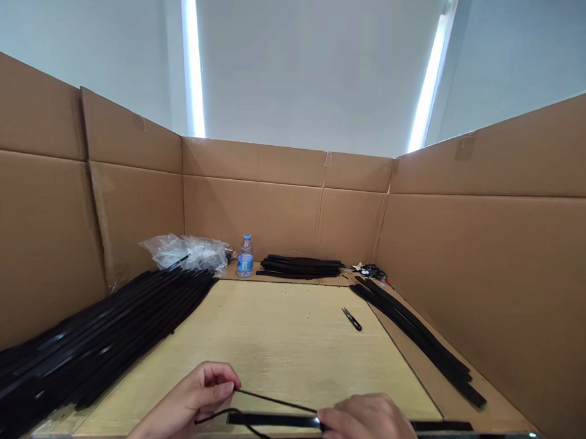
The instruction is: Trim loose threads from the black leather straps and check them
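I'm pinching a thin black cord (277, 401) in my left hand (195, 402) at seven o'clock, with the fingers closed on it. My right hand (370, 426), at five o'clock, is gripping a flat black strip (271, 420) lying along the near table edge, where the cord meets it. Snips (351, 319) are lying at one o'clock, and a strip pile (101, 341) is resting at nine.

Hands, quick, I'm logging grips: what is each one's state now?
Left hand: closed, pinching the thin black cord.
Right hand: closed on the black strip, where the cord meets it.
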Demonstrator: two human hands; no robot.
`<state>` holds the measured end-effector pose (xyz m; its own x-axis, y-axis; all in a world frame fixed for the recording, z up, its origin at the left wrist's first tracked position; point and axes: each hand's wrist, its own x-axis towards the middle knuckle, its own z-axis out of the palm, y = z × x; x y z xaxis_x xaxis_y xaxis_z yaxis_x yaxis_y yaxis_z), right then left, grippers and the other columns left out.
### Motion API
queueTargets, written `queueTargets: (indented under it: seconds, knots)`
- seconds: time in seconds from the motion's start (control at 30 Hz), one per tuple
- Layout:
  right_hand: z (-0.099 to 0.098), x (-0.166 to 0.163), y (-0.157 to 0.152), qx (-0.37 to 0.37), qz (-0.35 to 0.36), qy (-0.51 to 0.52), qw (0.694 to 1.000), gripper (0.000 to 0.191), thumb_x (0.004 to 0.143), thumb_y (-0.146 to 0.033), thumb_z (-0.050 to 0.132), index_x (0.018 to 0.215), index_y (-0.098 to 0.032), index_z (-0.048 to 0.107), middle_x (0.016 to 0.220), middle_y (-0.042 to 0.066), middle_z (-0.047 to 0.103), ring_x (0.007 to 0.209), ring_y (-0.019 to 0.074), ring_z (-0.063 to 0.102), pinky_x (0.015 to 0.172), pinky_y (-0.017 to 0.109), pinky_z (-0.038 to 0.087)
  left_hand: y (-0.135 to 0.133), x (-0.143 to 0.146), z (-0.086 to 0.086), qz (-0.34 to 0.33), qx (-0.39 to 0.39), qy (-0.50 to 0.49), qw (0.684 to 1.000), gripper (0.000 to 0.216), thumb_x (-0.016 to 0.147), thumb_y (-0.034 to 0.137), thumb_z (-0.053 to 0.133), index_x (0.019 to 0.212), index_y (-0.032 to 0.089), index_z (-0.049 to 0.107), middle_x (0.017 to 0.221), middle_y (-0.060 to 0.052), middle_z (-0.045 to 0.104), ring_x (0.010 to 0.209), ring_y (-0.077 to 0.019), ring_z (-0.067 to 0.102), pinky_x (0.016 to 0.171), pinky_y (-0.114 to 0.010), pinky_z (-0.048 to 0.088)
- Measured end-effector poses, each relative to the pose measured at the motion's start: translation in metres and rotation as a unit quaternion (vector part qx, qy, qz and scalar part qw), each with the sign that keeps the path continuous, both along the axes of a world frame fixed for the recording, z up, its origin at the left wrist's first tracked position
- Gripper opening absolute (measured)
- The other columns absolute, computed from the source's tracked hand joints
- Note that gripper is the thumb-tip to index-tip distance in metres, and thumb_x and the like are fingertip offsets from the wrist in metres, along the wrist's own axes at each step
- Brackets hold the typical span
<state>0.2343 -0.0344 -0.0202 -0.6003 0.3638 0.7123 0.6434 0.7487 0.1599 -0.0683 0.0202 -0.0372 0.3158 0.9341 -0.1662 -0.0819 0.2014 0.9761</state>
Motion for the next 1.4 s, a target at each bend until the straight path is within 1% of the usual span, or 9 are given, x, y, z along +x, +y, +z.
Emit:
queueTargets:
  seconds: [0.33, 0.47, 0.57, 0.7, 0.8, 1.0, 1.13, 1.2, 1.4]
  knots:
    - [-0.002, 0.015, 0.008, -0.005, -0.013, 0.045, 0.999, 0.027, 0.099, -0.021, 0.042, 0.097, -0.016, 0.068, 0.065, 0.006, 0.071, 0.052, 0.0133, 0.065, 0.053, 0.021, 0.05, -0.003, -0.013, 0.0, 0.04, 0.004, -0.183, 0.982, 0.042, 0.049, 0.035, 0.091, 0.08, 0.018, 0.068, 0.078, 0.003, 0.056, 0.043, 0.0017, 0.012, 0.037, -0.014, 0.008]
    - [0.003, 0.013, 0.003, -0.003, -0.001, 0.045, 0.999, 0.026, 0.098, -0.019, 0.042, 0.098, -0.016, 0.068, 0.068, 0.006, 0.072, 0.056, 0.0135, 0.065, 0.055, 0.022, 0.051, 0.004, -0.005, -0.002, 0.006, 0.064, -0.024, 0.998, 0.036, 0.066, 0.042, 0.08, 0.084, 0.014, 0.067, 0.06, 0.006, 0.049, 0.042, -0.002, 0.026, 0.04, -0.015, 0.021]
    - [0.008, 0.007, -0.005, -0.01, 0.017, 0.035, 0.999, 0.024, 0.097, -0.019, 0.045, 0.099, -0.017, 0.068, 0.068, 0.006, 0.071, 0.056, 0.0131, 0.064, 0.054, 0.022, 0.05, 0.003, 0.01, -0.007, -0.028, 0.157, 0.111, 0.981, 0.03, 0.077, 0.042, 0.071, 0.089, 0.014, 0.067, 0.075, -0.002, 0.062, 0.067, -0.0131, 0.056, 0.064, -0.023, 0.046]
    - [0.011, -0.004, -0.015, -0.012, 0.045, 0.026, 0.999, 0.02, 0.096, -0.018, 0.047, 0.096, -0.017, 0.067, 0.066, 0.004, 0.069, 0.05, 0.0125, 0.058, 0.047, 0.023, 0.043, -0.02, 0.045, -0.006, -0.114, 0.27, 0.068, 0.954, 0.03, 0.083, 0.037, 0.065, 0.109, 0.022, 0.065, 0.125, -0.011, 0.059, 0.119, -0.0264, 0.05, 0.102, -0.041, 0.037]
    - [0.011, -0.012, -0.021, -0.031, 0.063, 0.049, 0.996, 0.022, 0.097, -0.019, 0.046, 0.09, -0.017, 0.067, 0.067, 0.003, 0.07, 0.049, 0.0127, 0.058, 0.045, 0.025, 0.04, -0.043, 0.073, -0.001, -0.201, 0.213, -0.079, 0.953, 0.029, 0.083, 0.035, 0.067, 0.109, 0.023, 0.065, 0.116, -0.01, 0.063, 0.113, -0.0273, 0.056, 0.096, -0.043, 0.043]
    - [0.015, -0.018, -0.033, -0.142, 0.072, 0.104, 0.982, 0.027, 0.099, -0.028, 0.045, 0.09, -0.015, 0.067, 0.072, 0.004, 0.073, 0.061, 0.0132, 0.066, 0.057, 0.023, 0.049, -0.06, 0.087, -0.009, -0.126, 0.223, -0.12, 0.959, 0.02, 0.079, 0.039, 0.072, 0.091, 0.023, 0.073, 0.095, -0.004, 0.073, 0.094, -0.0213, 0.065, 0.113, -0.044, 0.019]
    - [0.019, -0.019, -0.038, -0.151, 0.066, 0.11, 0.98, 0.029, 0.098, -0.031, 0.047, 0.084, -0.015, 0.067, 0.064, 0.004, 0.07, 0.055, 0.0134, 0.063, 0.051, 0.024, 0.048, -0.061, 0.083, -0.005, -0.11, 0.21, -0.122, 0.964, 0.025, 0.08, 0.044, 0.069, 0.084, 0.02, 0.075, 0.079, -0.004, 0.066, 0.078, -0.0183, 0.061, 0.085, -0.034, 0.044]
    - [0.02, -0.02, -0.038, -0.146, 0.056, 0.112, 0.981, 0.029, 0.097, -0.031, 0.049, 0.082, -0.014, 0.066, 0.059, 0.003, 0.067, 0.05, 0.013, 0.06, 0.047, 0.025, 0.046, -0.063, 0.084, 0.001, -0.108, 0.196, -0.119, 0.967, 0.021, 0.084, 0.038, 0.067, 0.079, 0.018, 0.074, 0.073, -0.003, 0.06, 0.069, -0.0145, 0.056, 0.067, -0.027, 0.042]
    - [0.019, -0.02, -0.038, -0.043, 0.15, 0.08, 0.985, 0.023, 0.095, -0.022, 0.05, 0.079, -0.013, 0.065, 0.077, 0.009, 0.075, 0.051, 0.0138, 0.056, 0.046, 0.028, 0.046, -0.062, 0.083, 0.004, -0.167, 0.24, -0.142, 0.946, 0.019, 0.083, 0.034, 0.068, 0.079, 0.016, 0.073, 0.071, -0.004, 0.058, 0.067, -0.014, 0.051, 0.064, -0.025, 0.038]
